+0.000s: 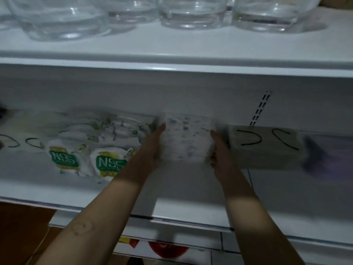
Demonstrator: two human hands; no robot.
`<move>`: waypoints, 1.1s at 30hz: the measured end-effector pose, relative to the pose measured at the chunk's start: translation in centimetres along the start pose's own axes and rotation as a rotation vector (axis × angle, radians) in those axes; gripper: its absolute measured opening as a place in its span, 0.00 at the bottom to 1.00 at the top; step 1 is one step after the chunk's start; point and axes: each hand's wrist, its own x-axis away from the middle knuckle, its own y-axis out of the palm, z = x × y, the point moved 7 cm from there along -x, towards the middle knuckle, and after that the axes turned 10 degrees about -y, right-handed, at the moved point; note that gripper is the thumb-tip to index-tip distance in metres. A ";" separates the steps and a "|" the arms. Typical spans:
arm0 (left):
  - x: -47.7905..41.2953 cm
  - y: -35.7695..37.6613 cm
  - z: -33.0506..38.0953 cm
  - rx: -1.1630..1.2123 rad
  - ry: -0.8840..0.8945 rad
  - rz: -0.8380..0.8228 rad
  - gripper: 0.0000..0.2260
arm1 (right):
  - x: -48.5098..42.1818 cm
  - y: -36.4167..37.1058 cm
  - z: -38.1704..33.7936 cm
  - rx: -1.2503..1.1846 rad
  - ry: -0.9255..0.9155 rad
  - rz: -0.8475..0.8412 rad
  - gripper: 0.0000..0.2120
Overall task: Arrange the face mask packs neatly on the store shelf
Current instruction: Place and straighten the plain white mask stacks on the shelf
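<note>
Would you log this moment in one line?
left hand, right hand; holding white printed mask pack; white shelf; green-labelled N95 packs alongside

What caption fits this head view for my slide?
Left hand and right hand hold a white mask pack on the shelf, between N95 packs and a mask stack.

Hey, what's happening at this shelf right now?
A person is tidying face mask packs on a white store shelf. Both hands hold one white printed pack: the left hand lies flat against its left edge, the right hand grips its right edge. N95 packs lie to its left, a stack of masks with black ear loops to its right. Glass containers stand on the shelf above.
</note>
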 end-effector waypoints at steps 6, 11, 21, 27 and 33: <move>-1.2 -0.2 0.6 -0.005 -0.098 0.058 0.20 | -2.1 0.2 -0.2 -0.010 0.005 -0.025 0.19; -2.6 -0.1 1.0 -0.125 -0.204 0.091 0.34 | -2.8 1.0 -0.5 0.040 0.032 -0.064 0.21; -2.4 0.6 1.9 -0.284 -0.271 0.079 0.16 | -2.4 2.1 -1.4 0.155 0.050 -0.039 0.30; -3.5 0.6 0.8 -0.253 -0.180 0.056 0.14 | -2.7 2.0 -0.9 0.119 0.028 -0.030 0.25; -3.2 1.2 0.9 -0.192 -0.110 -0.013 0.11 | -0.7 1.1 -1.4 0.048 -0.006 -0.022 0.06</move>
